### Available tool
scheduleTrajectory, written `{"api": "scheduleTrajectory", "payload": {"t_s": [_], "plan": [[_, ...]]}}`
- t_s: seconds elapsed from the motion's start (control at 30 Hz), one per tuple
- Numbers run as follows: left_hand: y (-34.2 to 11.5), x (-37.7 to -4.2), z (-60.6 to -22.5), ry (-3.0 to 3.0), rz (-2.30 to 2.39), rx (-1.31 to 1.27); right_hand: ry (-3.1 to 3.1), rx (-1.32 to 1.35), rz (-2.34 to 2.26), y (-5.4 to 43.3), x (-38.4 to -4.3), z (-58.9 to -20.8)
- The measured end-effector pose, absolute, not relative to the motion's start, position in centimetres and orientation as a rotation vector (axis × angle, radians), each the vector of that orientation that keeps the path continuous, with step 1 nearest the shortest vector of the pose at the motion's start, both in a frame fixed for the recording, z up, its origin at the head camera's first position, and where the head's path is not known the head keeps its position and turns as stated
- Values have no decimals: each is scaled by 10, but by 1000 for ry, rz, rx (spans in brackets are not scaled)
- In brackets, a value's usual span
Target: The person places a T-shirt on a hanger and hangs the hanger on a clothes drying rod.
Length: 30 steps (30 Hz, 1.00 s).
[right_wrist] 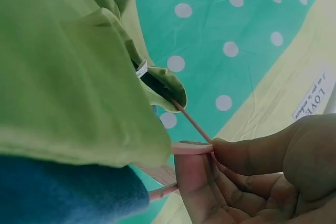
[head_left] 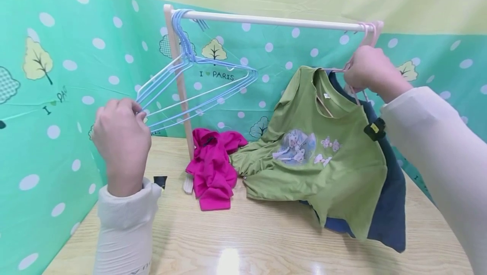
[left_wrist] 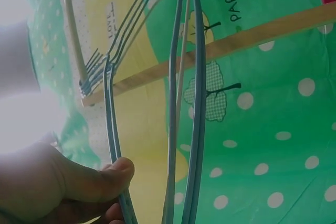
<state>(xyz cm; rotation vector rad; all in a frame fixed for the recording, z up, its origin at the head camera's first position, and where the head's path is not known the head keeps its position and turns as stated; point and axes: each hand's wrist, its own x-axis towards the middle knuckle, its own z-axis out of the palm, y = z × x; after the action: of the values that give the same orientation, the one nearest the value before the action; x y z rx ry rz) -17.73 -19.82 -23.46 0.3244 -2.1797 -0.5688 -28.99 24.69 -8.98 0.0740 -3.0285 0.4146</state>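
Note:
My left hand pinches the left ends of several blue hangers, whose hooks sit over the left end of the white rail. In the left wrist view, thumb and fingers close on some blue hanger wires, while other wires pass beside them. At the rail's right end, my right hand pinches a pink hanger just below its hook. That hanger carries a green shirt with a printed picture. Behind the shirt hangs a dark blue garment, with a pink hanger bar at its neck.
A crumpled magenta garment lies on the wooden table, by the rack's left post. The green shirt's sleeve reaches to it. A polka-dot cloth backdrop stands behind and to the left.

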Motion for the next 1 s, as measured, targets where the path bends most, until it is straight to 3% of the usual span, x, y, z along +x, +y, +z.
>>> {"api": "scheduleTrajectory", "payload": {"t_s": [0.67,1.0], "plan": [[-193,-176,-232,-2137,-603,107,-2757,-84,191,221,-281,-110],[-193,-181,-234,-2105,-648,99,-2646,145,300,185,-269,-135]]}}
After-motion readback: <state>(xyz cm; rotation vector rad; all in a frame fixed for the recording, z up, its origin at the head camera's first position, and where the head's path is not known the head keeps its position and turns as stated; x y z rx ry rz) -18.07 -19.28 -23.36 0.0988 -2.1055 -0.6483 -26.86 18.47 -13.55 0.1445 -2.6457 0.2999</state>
